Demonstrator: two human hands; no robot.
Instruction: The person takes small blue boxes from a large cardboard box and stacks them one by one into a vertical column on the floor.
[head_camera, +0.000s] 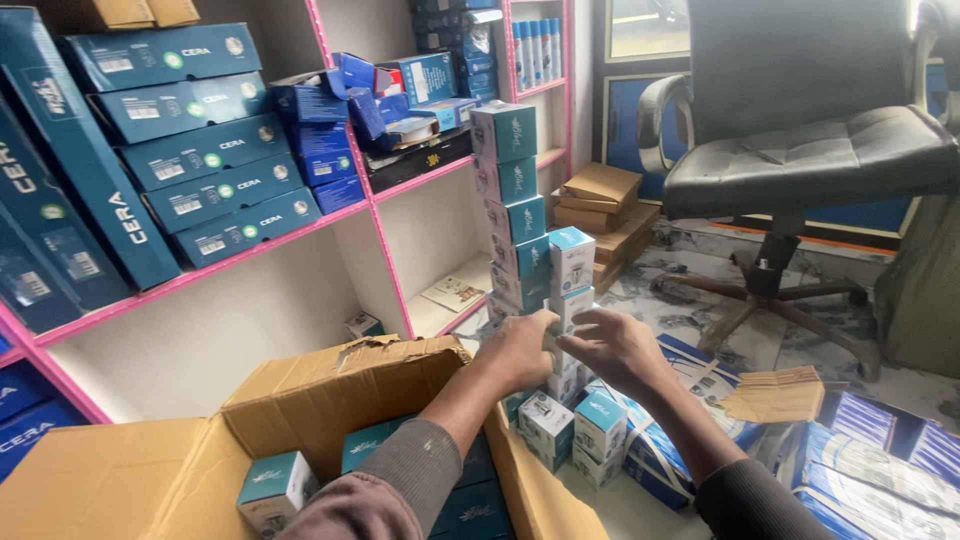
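Both my hands are at the base of two stacks of small teal-and-white boxes on the floor. My left hand (520, 350) grips a box low in the shorter stack (571, 262). From the other side my right hand (615, 343) closes on the same box, fingers curled around it. Behind them a taller stack (508, 200) of several such boxes rises, leaning slightly. More of these small boxes (572, 425) sit on the floor below my wrists. An open cardboard carton (330, 395) in front of me holds several more.
Pink-framed shelves (250, 250) on the left carry long blue boxes. A black office chair (800, 150) stands at the right. Flat blue-and-white packages (860, 470) and a piece of cardboard (775, 395) lie on the marble floor; brown boxes (600, 200) sit behind the stacks.
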